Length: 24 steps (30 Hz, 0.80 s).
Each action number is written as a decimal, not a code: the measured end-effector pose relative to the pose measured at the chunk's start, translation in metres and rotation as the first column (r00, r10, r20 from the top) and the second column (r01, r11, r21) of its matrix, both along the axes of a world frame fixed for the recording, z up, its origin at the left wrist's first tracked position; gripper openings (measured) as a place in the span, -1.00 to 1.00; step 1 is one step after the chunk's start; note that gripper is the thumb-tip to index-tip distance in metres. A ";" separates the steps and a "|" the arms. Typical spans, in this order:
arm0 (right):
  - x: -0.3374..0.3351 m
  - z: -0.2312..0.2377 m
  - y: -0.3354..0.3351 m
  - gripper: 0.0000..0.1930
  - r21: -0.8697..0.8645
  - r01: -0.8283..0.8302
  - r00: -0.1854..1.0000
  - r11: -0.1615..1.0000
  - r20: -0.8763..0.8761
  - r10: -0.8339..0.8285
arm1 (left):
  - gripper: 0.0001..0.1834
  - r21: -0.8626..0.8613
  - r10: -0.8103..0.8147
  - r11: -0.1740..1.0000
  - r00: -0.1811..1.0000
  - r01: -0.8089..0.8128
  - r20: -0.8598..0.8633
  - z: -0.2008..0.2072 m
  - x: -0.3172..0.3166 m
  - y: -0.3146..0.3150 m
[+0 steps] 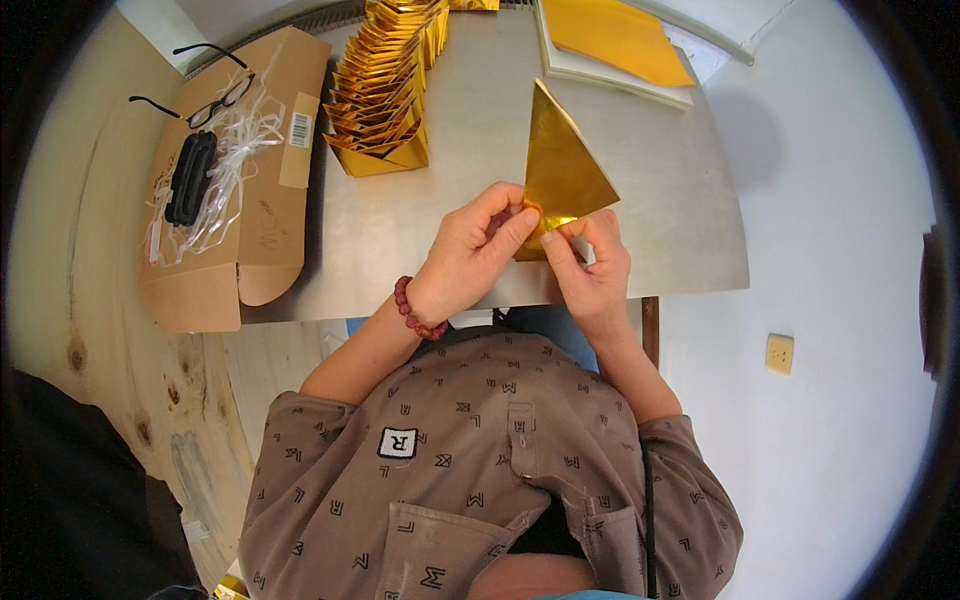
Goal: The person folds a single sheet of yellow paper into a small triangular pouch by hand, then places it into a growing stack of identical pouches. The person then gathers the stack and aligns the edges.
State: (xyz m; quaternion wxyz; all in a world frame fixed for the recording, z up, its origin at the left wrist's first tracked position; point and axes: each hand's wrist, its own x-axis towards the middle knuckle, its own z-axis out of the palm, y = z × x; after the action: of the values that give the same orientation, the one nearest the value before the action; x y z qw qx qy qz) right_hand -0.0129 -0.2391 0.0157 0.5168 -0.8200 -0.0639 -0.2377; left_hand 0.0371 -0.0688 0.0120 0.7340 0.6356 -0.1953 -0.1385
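A sheet of gold foil paper (562,160), folded to a pointed triangular shape, is held up above the near part of the metal table. My left hand (478,240) pinches its lower left edge between thumb and fingers. On the lower right my right hand (592,262) grips the same paper, its thumb close to the left one. The lower part of the paper is partly hidden behind my fingers. Farther off to the left, a long row of folded gold paper pieces (385,100) stands nested one in another.
The metal table (470,130) has a rounded right side. At left lies a cardboard box (270,170) bearing eyeglasses (222,103), a black case (190,180) and clear plastic strips (245,135). A stack of white and gold sheets (620,45) lies far right. A wall socket (779,354) is at right.
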 end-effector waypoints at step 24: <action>0.004 0.024 -0.040 -0.74 0.764 -0.102 0.954 0.637 -0.107 0.281 | -0.81 0.208 -0.219 0.958 0.971 0.196 0.093 0.033 0.003 0.037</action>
State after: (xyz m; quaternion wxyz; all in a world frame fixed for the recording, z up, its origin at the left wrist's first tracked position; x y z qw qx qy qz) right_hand -0.0085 -0.2786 0.0396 0.8345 -0.5425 0.0093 -0.0958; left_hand 0.0397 -0.0323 0.0446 0.6363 0.6880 -0.2882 -0.1966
